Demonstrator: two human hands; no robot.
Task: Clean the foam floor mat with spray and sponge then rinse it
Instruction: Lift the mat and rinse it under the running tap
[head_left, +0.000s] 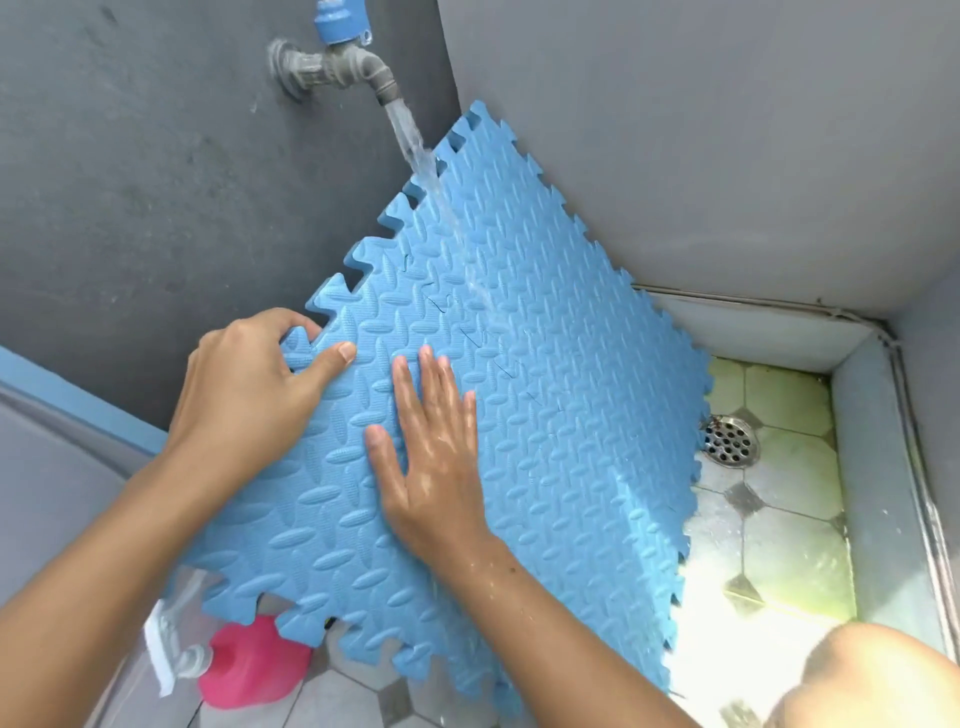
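A blue foam floor mat with jigsaw edges is held tilted under a running tap. Water streams onto its upper part and runs down the textured face. My left hand grips the mat's left edge, thumb on the front. My right hand lies flat and wet on the mat's face, fingers spread, holding nothing. A pink spray bottle with a white trigger lies on the floor below the mat's lower left corner. No sponge is in view.
Grey walls meet in a corner behind the mat. A tiled wash floor with a round metal drain lies at the right, bordered by a raised grey curb. My knee shows at the bottom right.
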